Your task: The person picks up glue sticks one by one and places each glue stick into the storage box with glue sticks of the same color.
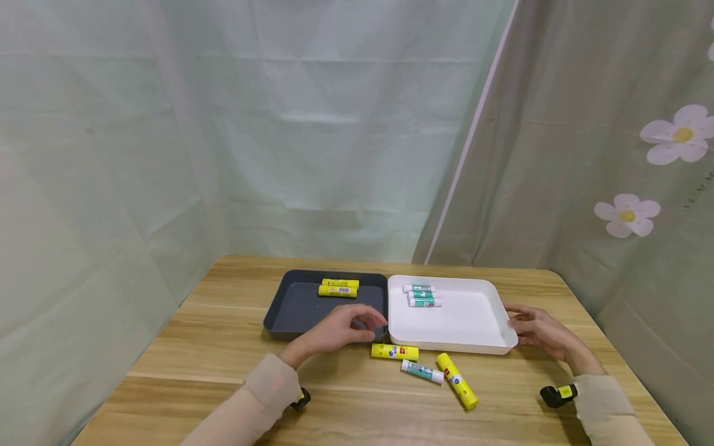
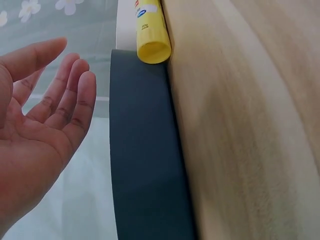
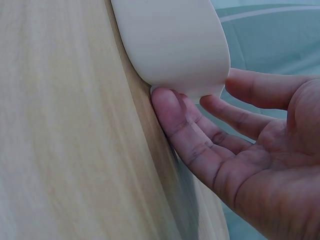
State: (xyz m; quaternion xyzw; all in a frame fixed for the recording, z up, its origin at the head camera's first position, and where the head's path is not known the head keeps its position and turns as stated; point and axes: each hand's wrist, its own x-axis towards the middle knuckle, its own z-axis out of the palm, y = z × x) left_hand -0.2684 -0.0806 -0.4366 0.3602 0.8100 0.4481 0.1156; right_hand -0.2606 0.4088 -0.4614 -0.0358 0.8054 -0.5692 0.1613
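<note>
My left hand (image 1: 340,327) hovers over the front right part of a dark grey tray (image 1: 290,310), its fingers loosely bent with nothing in them. In the left wrist view the palm (image 2: 35,145) faces the camera beside the tray's dark wall (image 2: 145,150). At the right end of a white tray (image 1: 468,316), my right hand (image 1: 541,331) touches the outer wall with its fingertips. The right wrist view shows those fingers (image 3: 200,145) against the white tray's rounded corner (image 3: 175,50). Two yellow glue sticks (image 1: 338,291) lie in the dark tray; several white-and-green glue sticks (image 1: 425,302) lie in the white one.
In front of the trays, a yellow glue stick (image 1: 395,352), a white-and-green glue stick (image 1: 422,371) and another yellow glue stick (image 1: 457,381) lie on the wooden table (image 1: 357,415). The trays stand side by side. Curtains (image 1: 346,136) hang behind the table.
</note>
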